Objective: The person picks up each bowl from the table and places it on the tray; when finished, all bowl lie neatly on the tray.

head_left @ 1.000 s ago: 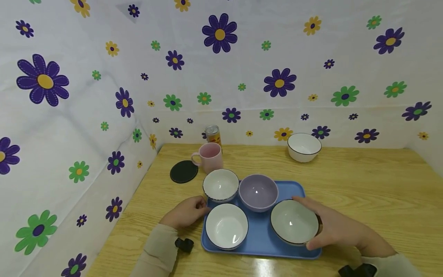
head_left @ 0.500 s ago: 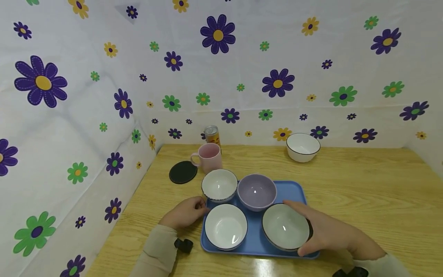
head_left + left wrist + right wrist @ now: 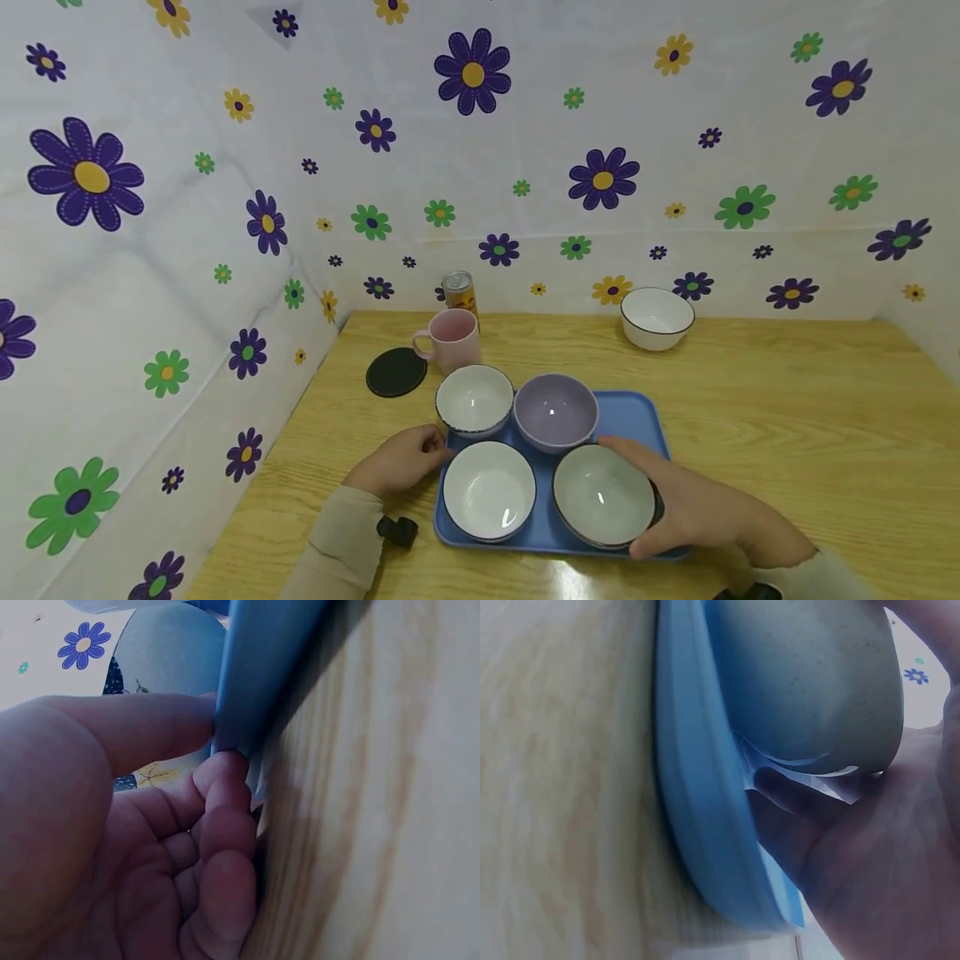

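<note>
A blue tray (image 3: 543,500) bears several bowls. At its left edge my left hand (image 3: 405,458) pinches the rim, with the thumb and the curled fingers (image 3: 225,780) on either side of it in the left wrist view. My right hand (image 3: 682,508) grips a pale grey-green bowl (image 3: 603,493) at the tray's front right, its thumb near the front of the rim and its fingers round the back. This bowl's speckled outer wall (image 3: 825,682) shows in the right wrist view. Left of it sits a white dark-rimmed bowl (image 3: 489,490), and behind it a purple bowl (image 3: 555,412).
Another white bowl (image 3: 475,400) sits at the tray's back left corner. Beyond the tray are a pink mug (image 3: 455,343), a drink can (image 3: 460,292) and a black round coaster (image 3: 396,372). One more white bowl (image 3: 657,321) stands near the flowered back wall (image 3: 525,125).
My right hand has moved the grey-green bowl leftward and slightly nearer me along the tray, closer to the white bowl. The left hand has stayed at the tray's edge.
</note>
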{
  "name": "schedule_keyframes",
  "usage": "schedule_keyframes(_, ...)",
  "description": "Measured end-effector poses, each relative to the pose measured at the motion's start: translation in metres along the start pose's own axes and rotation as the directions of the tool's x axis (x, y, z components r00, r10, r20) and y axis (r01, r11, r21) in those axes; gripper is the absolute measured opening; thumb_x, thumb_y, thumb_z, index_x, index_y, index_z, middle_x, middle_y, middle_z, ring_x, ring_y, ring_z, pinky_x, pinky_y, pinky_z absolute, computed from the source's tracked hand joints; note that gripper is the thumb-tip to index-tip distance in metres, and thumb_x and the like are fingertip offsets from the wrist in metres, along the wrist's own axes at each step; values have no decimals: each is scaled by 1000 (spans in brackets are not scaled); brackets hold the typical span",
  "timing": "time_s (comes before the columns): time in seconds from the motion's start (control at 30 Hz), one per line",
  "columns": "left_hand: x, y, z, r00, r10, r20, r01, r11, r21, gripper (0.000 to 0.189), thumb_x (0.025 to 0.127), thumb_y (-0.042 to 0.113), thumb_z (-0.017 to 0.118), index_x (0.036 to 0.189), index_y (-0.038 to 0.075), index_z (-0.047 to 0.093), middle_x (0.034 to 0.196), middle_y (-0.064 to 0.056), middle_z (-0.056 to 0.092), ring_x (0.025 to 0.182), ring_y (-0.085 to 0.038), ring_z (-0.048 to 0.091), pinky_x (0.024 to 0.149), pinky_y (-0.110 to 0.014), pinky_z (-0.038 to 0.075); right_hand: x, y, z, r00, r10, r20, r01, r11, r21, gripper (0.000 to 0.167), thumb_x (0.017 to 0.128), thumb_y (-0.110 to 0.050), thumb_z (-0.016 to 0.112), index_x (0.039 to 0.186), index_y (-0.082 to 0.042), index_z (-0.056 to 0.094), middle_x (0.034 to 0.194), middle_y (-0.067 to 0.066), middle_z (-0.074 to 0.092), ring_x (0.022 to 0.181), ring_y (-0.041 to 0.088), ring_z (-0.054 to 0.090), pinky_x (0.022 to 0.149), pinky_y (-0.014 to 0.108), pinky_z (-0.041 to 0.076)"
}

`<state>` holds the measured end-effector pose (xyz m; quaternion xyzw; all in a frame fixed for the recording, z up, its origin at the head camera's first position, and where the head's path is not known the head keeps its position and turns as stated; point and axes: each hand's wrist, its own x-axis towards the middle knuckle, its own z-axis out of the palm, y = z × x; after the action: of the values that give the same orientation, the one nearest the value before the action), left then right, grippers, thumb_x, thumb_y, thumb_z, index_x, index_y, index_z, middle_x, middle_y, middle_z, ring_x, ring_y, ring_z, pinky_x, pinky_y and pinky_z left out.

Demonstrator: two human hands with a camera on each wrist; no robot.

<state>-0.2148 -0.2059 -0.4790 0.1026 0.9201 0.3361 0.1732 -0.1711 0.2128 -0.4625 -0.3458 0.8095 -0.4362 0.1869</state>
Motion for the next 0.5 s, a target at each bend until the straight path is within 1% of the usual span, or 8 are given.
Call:
schedule_keyframes(0.07,-1,1,0,1000,2,0,-2,1000,-1,15,100,30,62,94,15,62,82,1,58,76,-18,54,68,-34,44,1,-1,3,1000,-22,-5,22,1000,-4,110,76,-27,90,161,-24,19,158,5,29,138,26,34,102,44,40)
schedule_keyframes(0.17,-1,2,0,1000,4,-1,-4,1000,-3,16,100,29,62,94,15,62,82,1,57,76,-18,54,67,-34,44,4,-3,6,999,-48,-9,48,999,5,112,75,-31,90,161,-22,19,159,7,26,138,36,32,99,54,41)
schedule_keyframes(0.3,-3,4,-1,1000,-5,-3,5,1000,-3,17,99,31,62,94,16,62,82,1,58,76,-17,54,67,-33,43,7,-6,9,1000,-30,2,30,999,34,110,76,-31,90,160,-22,19,160,9,21,137,44,29,95,64,39)
schedule_keyframes(0.43,-4,5,-1,1000,-6,-3,6,1000,5,20,99,34,62,94,15,62,82,1,58,76,-17,53,66,-31,43,9,-7,12,1000,-2,15,2,999,37,110,76,-29,90,160,-24,19,160,10,15,137,45,28,95,60,42)
schedule_keyframes(0.5,-4,5,-1,1000,-9,-4,9,1000,17,20,100,34,62,94,15,62,83,1,58,76,-16,53,67,-30,43,11,-7,13,1000,7,16,-8,999,40,110,76,-29,90,160,-25,19,161,12,12,137,46,27,95,61,42)
